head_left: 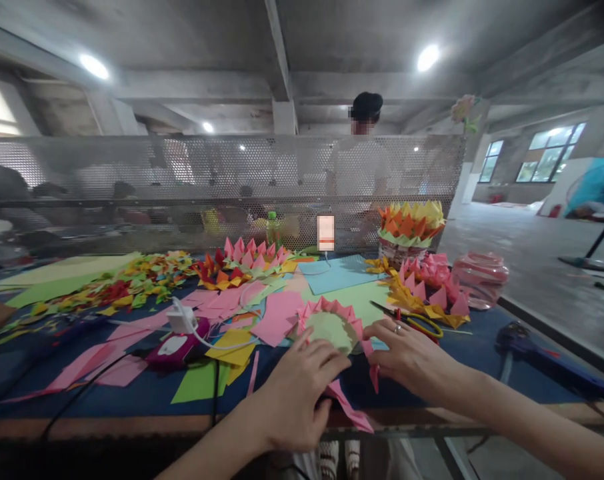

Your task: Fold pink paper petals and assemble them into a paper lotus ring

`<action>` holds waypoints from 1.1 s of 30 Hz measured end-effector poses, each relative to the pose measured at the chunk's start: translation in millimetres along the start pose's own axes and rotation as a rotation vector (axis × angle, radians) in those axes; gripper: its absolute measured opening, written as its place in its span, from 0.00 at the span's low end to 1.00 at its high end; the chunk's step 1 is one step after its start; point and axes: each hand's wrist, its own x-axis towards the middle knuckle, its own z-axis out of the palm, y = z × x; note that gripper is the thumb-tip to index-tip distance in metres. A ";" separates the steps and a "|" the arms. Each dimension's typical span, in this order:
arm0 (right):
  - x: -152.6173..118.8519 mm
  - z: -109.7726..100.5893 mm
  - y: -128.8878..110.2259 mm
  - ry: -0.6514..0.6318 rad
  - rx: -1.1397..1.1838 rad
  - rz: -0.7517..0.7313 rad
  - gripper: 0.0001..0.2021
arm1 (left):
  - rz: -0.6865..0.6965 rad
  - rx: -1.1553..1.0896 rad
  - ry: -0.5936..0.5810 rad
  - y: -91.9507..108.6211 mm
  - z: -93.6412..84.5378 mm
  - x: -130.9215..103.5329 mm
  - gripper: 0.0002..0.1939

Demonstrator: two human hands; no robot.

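Observation:
A chain of folded pink paper points (333,308) curves in an arc over a pale green sheet (331,330) near the table's front edge. My left hand (307,380) is at the arc's left end, its fingers bent over the paper; a pink strip (349,408) hangs out beneath it. At the arc's right end, my right hand (399,347), with a ring on one finger, has its fingers closed on the pink chain, and a folded pink point hangs below them. Behind my right hand lie scissors (425,323) with yellow and black handles.
Pink sheets (281,317), a purple power socket (175,347) with a white charger and cables lie left. A blue glue gun (552,363) and pink jar (481,280) are right. Paper flower rings (427,287) stand behind. Beyond the mesh screen (262,173) stands a person (359,163).

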 end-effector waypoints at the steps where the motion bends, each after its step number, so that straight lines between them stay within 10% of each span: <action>1: 0.1 2.1 0.6 0.004 0.003 -0.010 0.05 | 0.021 -0.008 -0.001 1.6 2.6 1.6 0.24; 4: -0.3 8.8 2.2 -0.002 0.019 -0.024 0.03 | 0.073 -0.009 0.010 -1.9 15.5 7.4 0.08; 13: 9.5 3.0 2.7 -0.011 0.219 -0.042 0.11 | 0.095 0.046 0.001 -8.9 22.1 9.8 0.10; 33: -2.9 18.9 4.4 0.138 0.336 0.220 0.09 | -0.365 0.124 0.131 -7.7 17.5 23.0 0.12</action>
